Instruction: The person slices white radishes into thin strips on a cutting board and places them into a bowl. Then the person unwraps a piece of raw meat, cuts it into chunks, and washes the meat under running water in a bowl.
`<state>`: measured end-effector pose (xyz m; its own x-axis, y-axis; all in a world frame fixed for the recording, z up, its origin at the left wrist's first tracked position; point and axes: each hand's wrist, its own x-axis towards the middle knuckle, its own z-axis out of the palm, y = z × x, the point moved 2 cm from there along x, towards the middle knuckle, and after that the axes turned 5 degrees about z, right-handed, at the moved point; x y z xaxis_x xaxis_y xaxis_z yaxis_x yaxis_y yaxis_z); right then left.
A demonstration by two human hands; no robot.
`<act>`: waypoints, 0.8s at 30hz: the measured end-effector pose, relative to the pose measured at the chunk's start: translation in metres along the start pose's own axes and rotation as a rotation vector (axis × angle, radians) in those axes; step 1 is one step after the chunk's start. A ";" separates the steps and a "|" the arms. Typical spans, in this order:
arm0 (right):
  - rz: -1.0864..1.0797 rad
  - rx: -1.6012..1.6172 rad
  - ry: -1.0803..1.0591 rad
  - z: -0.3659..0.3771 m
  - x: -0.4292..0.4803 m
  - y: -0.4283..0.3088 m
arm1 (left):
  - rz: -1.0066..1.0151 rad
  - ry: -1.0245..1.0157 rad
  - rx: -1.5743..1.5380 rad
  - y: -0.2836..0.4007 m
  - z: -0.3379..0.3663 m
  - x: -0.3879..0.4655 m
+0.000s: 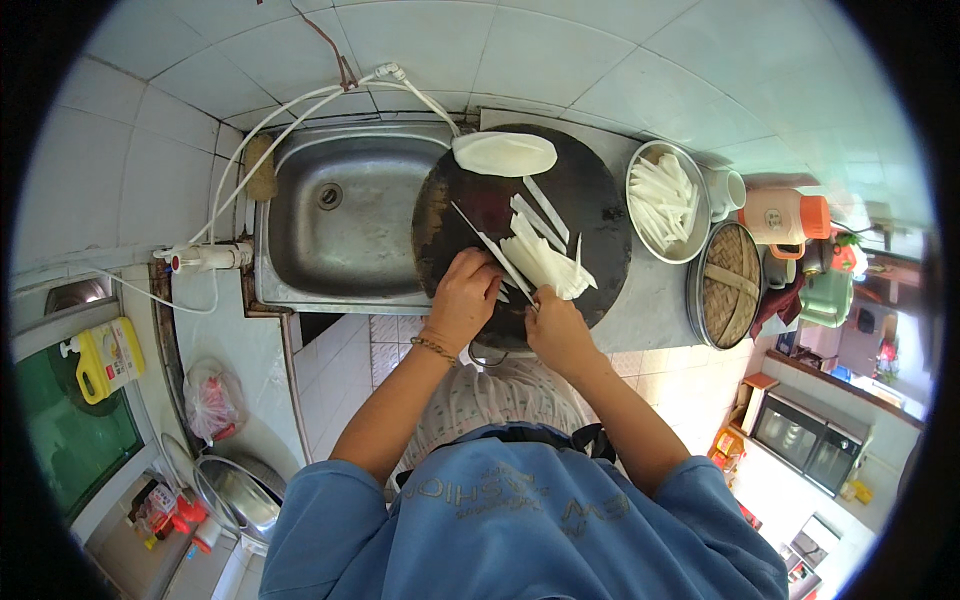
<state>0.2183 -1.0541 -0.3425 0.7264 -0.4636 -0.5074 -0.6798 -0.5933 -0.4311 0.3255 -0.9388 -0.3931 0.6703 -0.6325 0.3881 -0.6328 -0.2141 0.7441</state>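
My right hand [561, 330] grips a kitchen knife [495, 251], whose thin blade is seen nearly edge-on, slanting up and left over a round dark chopping board [592, 172]. My left hand [466, 291] is curled close to the blade's left side, fingertips on white vegetable slices [503, 297] that it mostly hides. Just right of the blade lies a fanned stack of cut white vegetable strips [547, 262]. Two loose strips [546, 208] rest above that stack. At the board's far edge lies a large peeled white vegetable piece [504, 154].
Left of the board is a steel sink [360, 217], partly overlapped by it. A metal bowl [701, 240] of white strips [664, 199] stands right, beside a woven bamboo lid [726, 285], a mug [726, 191] and an orange-topped jug [776, 216]. White hoses [300, 105] arch above the sink.
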 end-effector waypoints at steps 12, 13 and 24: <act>0.070 0.221 -0.024 -0.046 -0.015 -0.010 | -0.127 -0.031 0.006 0.000 -0.037 -0.027; 0.052 0.224 -0.016 -0.040 -0.016 -0.009 | -0.112 -0.071 0.006 0.000 -0.036 -0.028; 0.037 0.112 0.074 -0.017 -0.010 0.020 | -0.009 -0.247 0.001 -0.004 -0.031 -0.011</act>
<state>0.1998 -1.0728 -0.3331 0.7031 -0.5335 -0.4701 -0.7105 -0.4997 -0.4954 0.3327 -0.9082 -0.3839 0.5613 -0.7932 0.2363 -0.6276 -0.2218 0.7463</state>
